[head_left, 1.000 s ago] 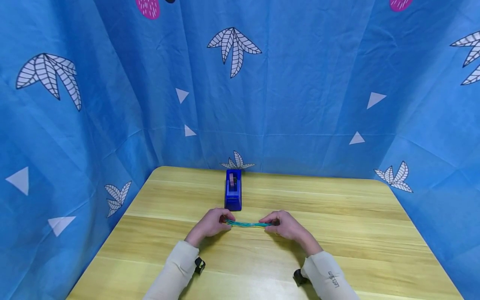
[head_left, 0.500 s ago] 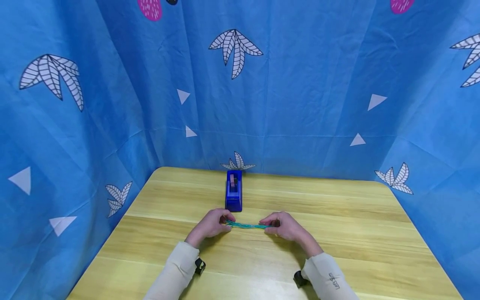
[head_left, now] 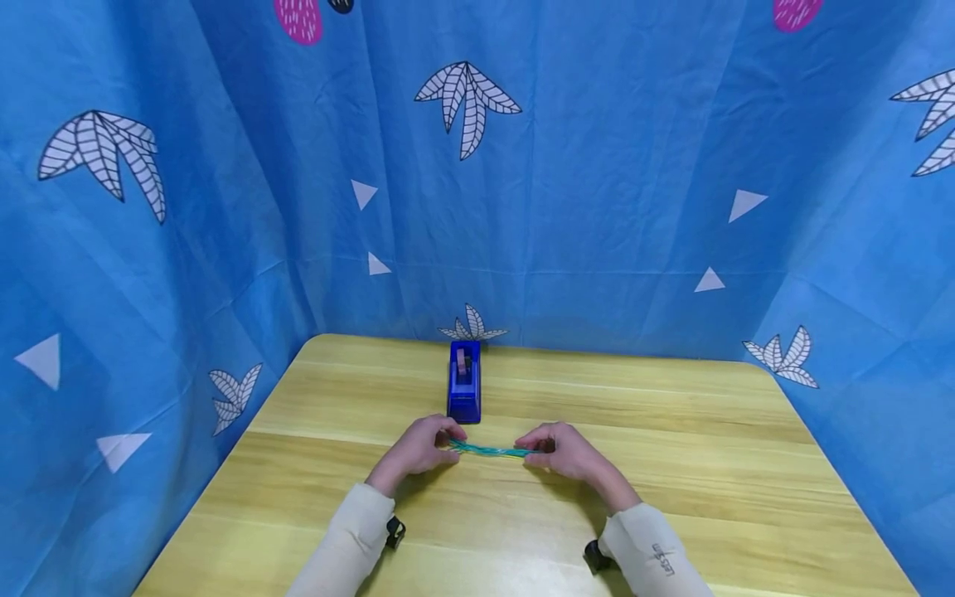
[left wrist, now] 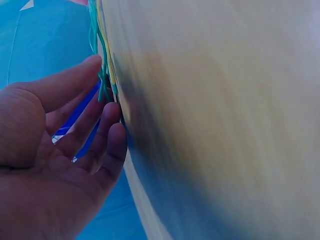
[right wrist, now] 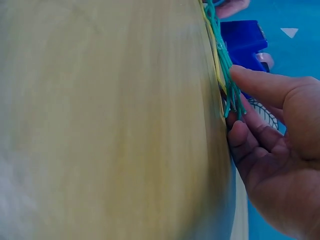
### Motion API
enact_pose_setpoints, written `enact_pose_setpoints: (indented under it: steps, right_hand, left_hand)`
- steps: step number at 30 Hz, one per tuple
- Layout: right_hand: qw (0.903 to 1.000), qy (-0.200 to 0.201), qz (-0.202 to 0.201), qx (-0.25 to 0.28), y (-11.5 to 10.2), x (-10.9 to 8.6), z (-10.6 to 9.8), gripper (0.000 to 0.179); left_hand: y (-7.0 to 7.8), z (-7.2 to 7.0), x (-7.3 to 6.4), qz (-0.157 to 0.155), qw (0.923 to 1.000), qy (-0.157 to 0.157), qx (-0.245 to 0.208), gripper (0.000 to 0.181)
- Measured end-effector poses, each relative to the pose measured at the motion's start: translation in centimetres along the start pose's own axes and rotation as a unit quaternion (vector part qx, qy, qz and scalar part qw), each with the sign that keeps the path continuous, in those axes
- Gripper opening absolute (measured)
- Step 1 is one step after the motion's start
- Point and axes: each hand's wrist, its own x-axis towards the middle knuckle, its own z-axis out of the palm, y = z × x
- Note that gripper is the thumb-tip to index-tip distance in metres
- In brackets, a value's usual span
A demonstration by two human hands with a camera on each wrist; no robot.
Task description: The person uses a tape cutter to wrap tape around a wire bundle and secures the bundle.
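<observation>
A thin bundle of green wires (head_left: 488, 451) with a yellow one among them stretches crosswise low over the table. My left hand (head_left: 419, 448) pinches its left end between thumb and fingers; in the left wrist view, loose green wire tips (left wrist: 103, 92) stick out past the thumb. My right hand (head_left: 565, 452) holds the other end the same way. In the right wrist view several green ends (right wrist: 235, 102) fan out between thumb and fingers, with the yellow wire (right wrist: 216, 55) alongside. A shiny patch shows near the bundle's middle, too small to make out.
A blue tape dispenser (head_left: 464, 402) stands just behind the bundle, near my left hand, with a small pinkish roll in it. The wooden table (head_left: 671, 431) reaches back to a blue patterned curtain (head_left: 619, 207) around its back and sides.
Both hands keep hold of the bundle and hardly move. The head view has shifted slightly, so the dispenser and curtain appear a little lower.
</observation>
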Motion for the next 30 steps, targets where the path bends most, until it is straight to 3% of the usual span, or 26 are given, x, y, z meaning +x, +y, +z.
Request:
enact_pose_setpoints:
  steps: [20, 25, 30]
  right_hand:
    - [0.9999, 0.008, -0.004, -0.008, -0.1, -0.4, -0.7, 0.030]
    - [0.9991, 0.014, -0.028, -0.029, 0.1, -0.9, -1.1, 0.039]
    - [0.9968, 0.020, -0.043, -0.065, 0.7, -2.0, -2.5, 0.050]
  left_hand:
    - [-0.2, -0.7, 0.0, -0.008, 0.9999, 0.004, -0.007, 0.033]
    - [-0.7, -1.8, -0.6, -0.001, 0.9998, 0.016, 0.010, 0.037]
    - [-2.2, -3.6, -1.8, -0.017, 0.9972, 0.049, 0.055, 0.050]
